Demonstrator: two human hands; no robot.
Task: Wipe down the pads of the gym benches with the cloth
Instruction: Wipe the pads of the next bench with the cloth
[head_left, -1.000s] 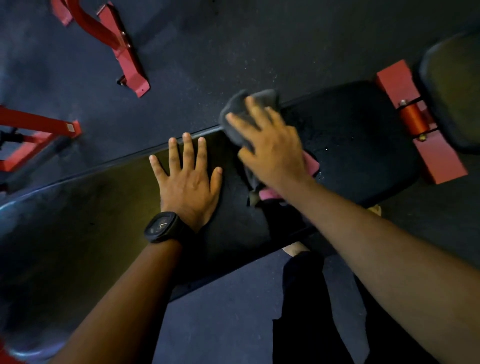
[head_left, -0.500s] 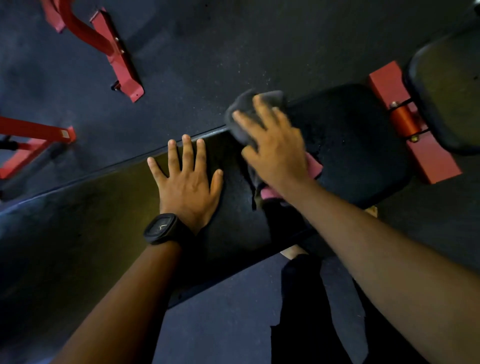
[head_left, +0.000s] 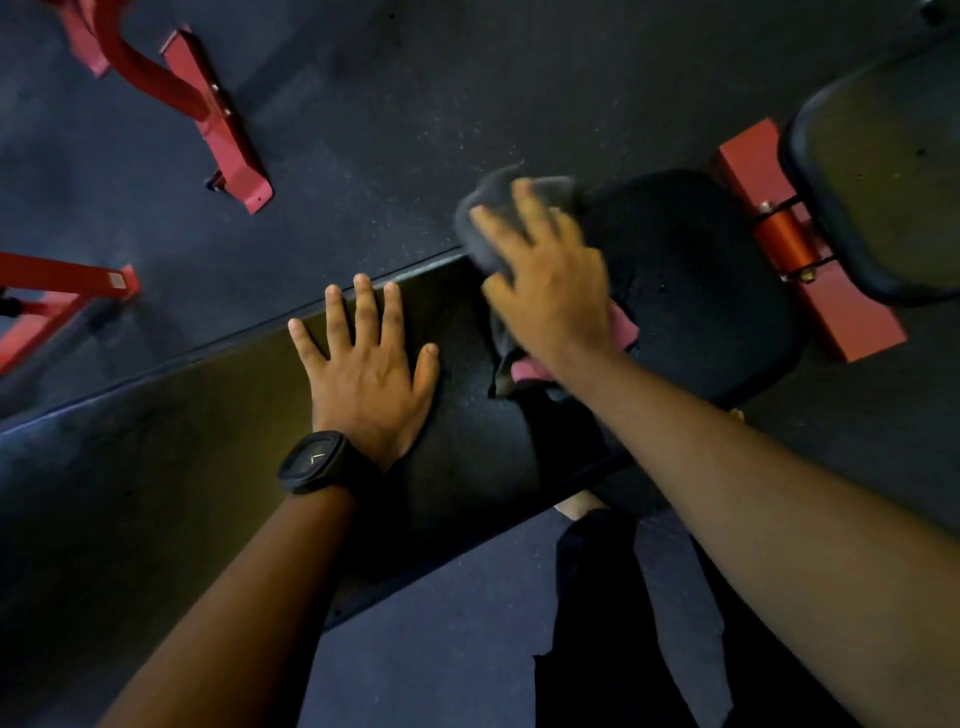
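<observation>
Mid-wipe on the bench, with the cloth under the right hand.

The left hand (head_left: 363, 374) lies flat on the long back pad (head_left: 156, 457), fingers spread, bracing. The right hand (head_left: 550, 291), blurred, presses the grey-and-pink cloth (head_left: 488, 218) down with straight, spread fingers at the bench's far edge, where the back pad meets the seat pad (head_left: 691, 291). I'd judge this bench partly done. The next stroke calls for sweeping the cloth across the seat pad toward the red frame (head_left: 831, 312), then over the neighbouring pad (head_left: 883, 171).
</observation>
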